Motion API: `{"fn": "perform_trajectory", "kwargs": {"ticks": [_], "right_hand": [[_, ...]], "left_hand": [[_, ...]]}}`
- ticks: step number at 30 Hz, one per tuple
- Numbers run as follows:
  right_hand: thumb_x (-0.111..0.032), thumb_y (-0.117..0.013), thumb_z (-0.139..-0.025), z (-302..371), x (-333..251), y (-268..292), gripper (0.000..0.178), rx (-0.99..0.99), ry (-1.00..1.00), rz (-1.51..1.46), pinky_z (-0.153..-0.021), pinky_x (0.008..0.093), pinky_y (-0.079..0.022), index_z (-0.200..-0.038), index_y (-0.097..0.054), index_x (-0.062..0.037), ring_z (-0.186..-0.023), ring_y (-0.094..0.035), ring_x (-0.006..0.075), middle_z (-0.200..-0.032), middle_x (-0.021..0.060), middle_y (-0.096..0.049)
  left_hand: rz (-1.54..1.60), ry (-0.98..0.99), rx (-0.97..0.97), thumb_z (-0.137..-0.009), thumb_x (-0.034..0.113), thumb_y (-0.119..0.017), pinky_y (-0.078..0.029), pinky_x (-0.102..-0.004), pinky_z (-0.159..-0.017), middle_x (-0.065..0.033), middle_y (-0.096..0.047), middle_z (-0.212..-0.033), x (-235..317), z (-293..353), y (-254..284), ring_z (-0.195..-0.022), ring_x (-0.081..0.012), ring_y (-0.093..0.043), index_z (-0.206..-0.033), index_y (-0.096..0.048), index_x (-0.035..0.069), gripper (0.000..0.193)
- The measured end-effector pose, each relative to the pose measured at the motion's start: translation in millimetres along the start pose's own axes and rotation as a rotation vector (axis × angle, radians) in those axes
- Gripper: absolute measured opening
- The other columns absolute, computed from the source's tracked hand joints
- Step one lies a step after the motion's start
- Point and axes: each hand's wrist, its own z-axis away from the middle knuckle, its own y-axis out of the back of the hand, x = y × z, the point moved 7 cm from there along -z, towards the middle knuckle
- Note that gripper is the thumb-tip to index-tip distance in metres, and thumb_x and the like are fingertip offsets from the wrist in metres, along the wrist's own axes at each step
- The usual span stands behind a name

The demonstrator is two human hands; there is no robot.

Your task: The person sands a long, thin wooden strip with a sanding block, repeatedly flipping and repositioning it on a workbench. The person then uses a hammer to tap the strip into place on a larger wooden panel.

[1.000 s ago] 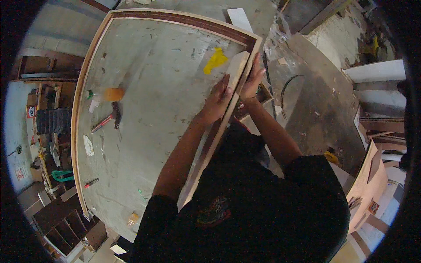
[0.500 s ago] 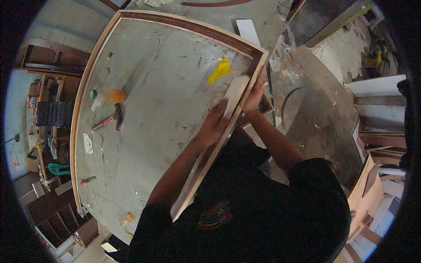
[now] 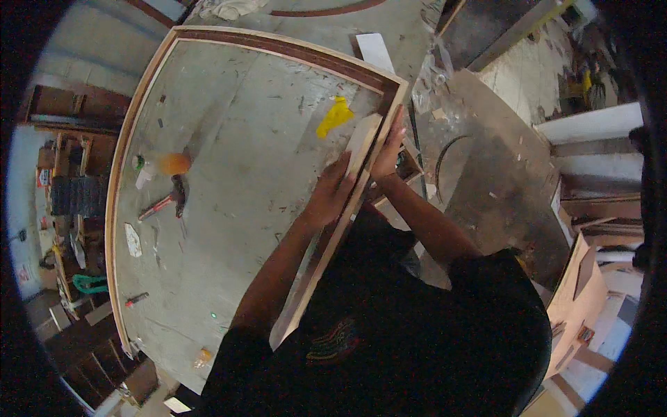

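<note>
Pale wooden strip [image 3: 347, 208] along the workbench frame [image 3: 292, 50], left hand [image 3: 332, 194] and right hand [image 3: 386, 151] flat against it.

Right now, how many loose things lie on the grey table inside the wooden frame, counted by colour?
Yellow: 1, the yellow scrap
Orange: 1, the orange object
Red-handled: 1, the hammer
White: 1, the paper scrap
Total: 4

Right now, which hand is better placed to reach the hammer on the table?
Left. The left hand rests on the table side of the wooden strip, nearer the hammer; the right hand is beyond the frame edge.
</note>
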Motion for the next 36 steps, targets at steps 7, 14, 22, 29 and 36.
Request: {"fn": "perform_trajectory", "kwargs": {"ticks": [7, 14, 22, 29, 36], "right_hand": [[-0.058, -0.020, -0.109, -3, -9, -8, 0.072, -0.082, 0.010, 0.002, -0.119, 0.0411, -0.032, -0.165, -0.005, -0.0176, -0.145, -0.035, 0.0242, -0.165, 0.0080, -0.023], [-0.060, -0.020, -0.108, -1, -20, -12, 0.074, -0.012, 0.019, 0.079, -0.122, 0.0395, -0.025, -0.166, -0.001, -0.0183, -0.150, -0.027, 0.0227, -0.168, 0.0044, -0.016], [-0.062, -0.020, -0.107, 0, -12, -7, 0.074, -0.008, 0.047, 0.225, -0.121, 0.0411, -0.029, -0.166, -0.007, -0.0180, -0.148, -0.031, 0.0269, -0.165, 0.0086, -0.021], [-0.056, -0.021, -0.109, -3, -7, -4, 0.070, -0.028, 0.041, 0.117, -0.122, 0.0401, -0.026, -0.166, -0.004, -0.0183, -0.149, -0.029, 0.0245, -0.167, 0.0073, -0.018], [-0.053, -0.023, -0.110, 0, -2, -2, 0.072, -0.061, 0.018, 0.150, -0.122, 0.0418, -0.026, -0.165, 0.000, -0.0140, -0.150, -0.028, 0.0279, -0.169, 0.0110, -0.013]], "left_hand": [[0.156, 0.086, -0.035, -0.107, 0.032, -0.049, -0.035, -0.0423, -0.117, -0.0285, -0.054, -0.143, 4, -46, -3, -0.135, -0.0383, -0.051, -0.149, -0.042, -0.008, 0.058], [0.222, 0.049, -0.080, -0.108, 0.029, -0.044, -0.036, -0.0427, -0.116, -0.0286, -0.053, -0.145, 14, 24, 15, -0.137, -0.0379, -0.050, -0.148, -0.041, -0.009, 0.055], [-0.340, -0.083, 0.139, -0.102, 0.028, -0.051, -0.040, -0.0513, -0.113, -0.0302, -0.049, -0.146, 11, -74, -22, -0.132, -0.0472, -0.049, -0.149, -0.040, -0.005, 0.059], [-0.229, -0.088, 0.061, -0.105, 0.028, -0.048, -0.033, -0.0445, -0.120, -0.0284, -0.049, -0.148, 11, -18, -5, -0.139, -0.0423, -0.046, -0.148, -0.043, -0.006, 0.055], [-0.296, 0.008, 0.056, -0.107, 0.030, -0.044, -0.035, -0.0432, -0.119, -0.0281, -0.048, -0.150, 20, -78, -15, -0.140, -0.0410, -0.047, -0.149, -0.044, -0.005, 0.054]]}}
